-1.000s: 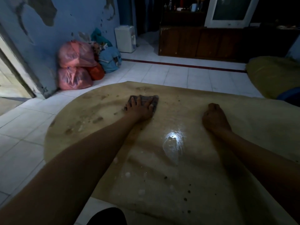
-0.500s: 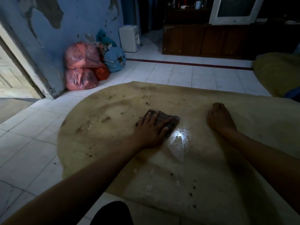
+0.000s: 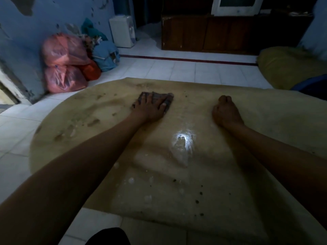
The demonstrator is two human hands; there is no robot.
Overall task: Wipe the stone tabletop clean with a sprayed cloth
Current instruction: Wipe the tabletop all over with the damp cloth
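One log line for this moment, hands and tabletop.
left hand: flat on cloth, far side | right hand: fisted on tabletop, empty | wet patch centre | dark specks near edge

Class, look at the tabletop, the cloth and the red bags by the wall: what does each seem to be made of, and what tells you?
Tabletop: probably polished stone; it is tan and mottled, with a bright wet glare.
Cloth under the left hand: dark soft fabric, matte and creased.
Red bags: thin plastic, translucent and crinkled, with a sheen.

The room is dim and bluish, with one bright glare patch on the wet tabletop [image 3: 184, 140], deep shadow toward the far cabinet [image 3: 230, 32], and soft, wide-angle-bent edges.
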